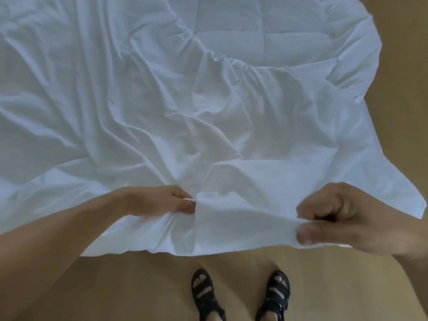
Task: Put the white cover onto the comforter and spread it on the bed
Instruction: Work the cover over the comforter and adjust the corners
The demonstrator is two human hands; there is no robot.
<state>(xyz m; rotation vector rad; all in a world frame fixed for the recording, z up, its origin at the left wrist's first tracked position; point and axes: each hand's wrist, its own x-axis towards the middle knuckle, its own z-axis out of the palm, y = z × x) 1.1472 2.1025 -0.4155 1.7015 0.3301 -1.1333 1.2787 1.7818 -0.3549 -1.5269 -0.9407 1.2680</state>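
Both hands hold the near edge of the creased white fabric cover. The left hand has its fingers curled round a bunched fold of the hem, knuckles turned to the right. The right hand, closer to the camera, pinches the hem between its thumb and bent fingers. The stretch of cover between the two hands is lifted and pulled fairly taut.

From the hands the cover runs away to the far side and to the left, out past the edge of the view, lying in many loose wrinkles. At the far middle its opening gapes, and the white quilted comforter with stitched squares shows there, part inside the cover and part bare. What lies beneath the bedding is hidden.

Tan wooden floor shows along the near edge and up the right side. On it, just near of the hem, stand the person's two feet in black strapped sandals, toes pointing at the bedding
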